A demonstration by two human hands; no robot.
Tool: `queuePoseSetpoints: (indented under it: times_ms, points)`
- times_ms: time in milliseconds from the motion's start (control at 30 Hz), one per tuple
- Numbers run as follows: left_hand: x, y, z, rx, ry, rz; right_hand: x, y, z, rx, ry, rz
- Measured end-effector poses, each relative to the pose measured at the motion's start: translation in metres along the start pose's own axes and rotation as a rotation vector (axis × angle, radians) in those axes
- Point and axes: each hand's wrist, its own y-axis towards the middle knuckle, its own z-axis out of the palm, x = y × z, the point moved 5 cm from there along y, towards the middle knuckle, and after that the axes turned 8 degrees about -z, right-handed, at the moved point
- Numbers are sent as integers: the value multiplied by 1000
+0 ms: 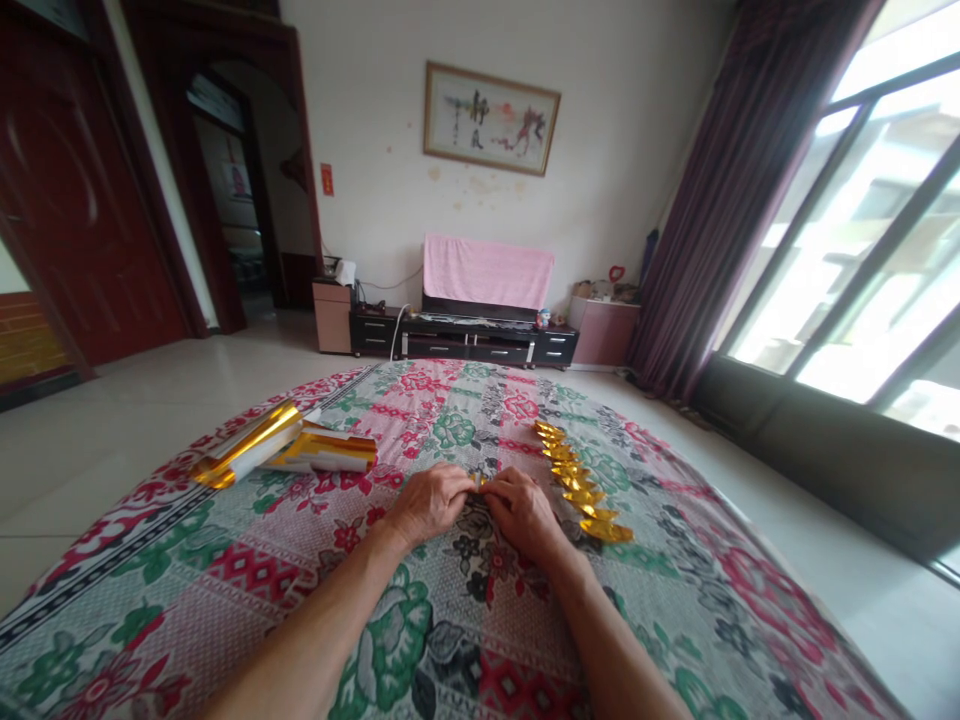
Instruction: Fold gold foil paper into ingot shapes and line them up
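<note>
My left hand (431, 500) and my right hand (521, 510) meet at the middle of a flowered cloth (420, 620), fingers curled and pinched together on a small piece of gold foil paper (478, 481) that barely shows between them. Just right of my right hand runs a row of several folded gold foil pieces (577, 480), lined up from far to near. To the left of my left hand lies a curled stack of gold foil sheets (289, 447) on the cloth.
The cloth covers a wide surface with tiled floor (127, 410) around it. A low dark TV cabinet (465, 340) with a pink cover stands at the far wall. Dark curtains and large windows (862, 260) fill the right side; a wooden door is at left.
</note>
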Motion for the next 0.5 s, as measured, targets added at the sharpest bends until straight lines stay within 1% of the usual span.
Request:
queuePoseSetpoints:
  times_ms: [333,500]
  points:
    - [2,1,3,44,35,-10,-3,-1,1,-4,12,3]
    - [5,2,3,32,-19,-21,-2,-1,-1,-4,30,27]
